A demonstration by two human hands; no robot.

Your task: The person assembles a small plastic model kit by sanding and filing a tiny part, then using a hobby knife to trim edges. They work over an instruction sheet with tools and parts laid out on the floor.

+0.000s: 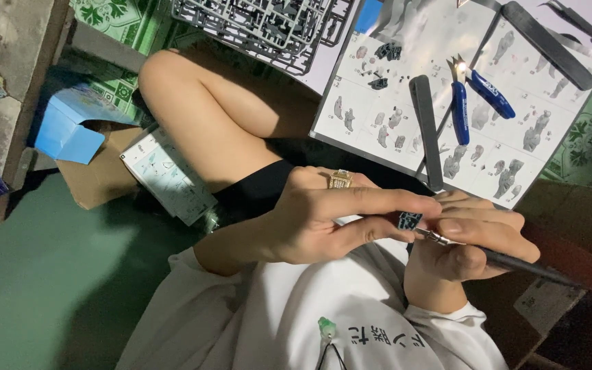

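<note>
Right hand's [471,240] knife [515,264], tip [425,233] pointing left.

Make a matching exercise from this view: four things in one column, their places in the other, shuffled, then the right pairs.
Things:
1. blue-handled nippers
2. small dark part
3. grey parts frame
4. blue box

Places:
A. on the floor beside the knee
B. on the instruction sheet
C. between the fingertips of the left hand
D. at the top edge, left of the sheet

Pairs: 1-B, 2-C, 3-D, 4-A
</note>
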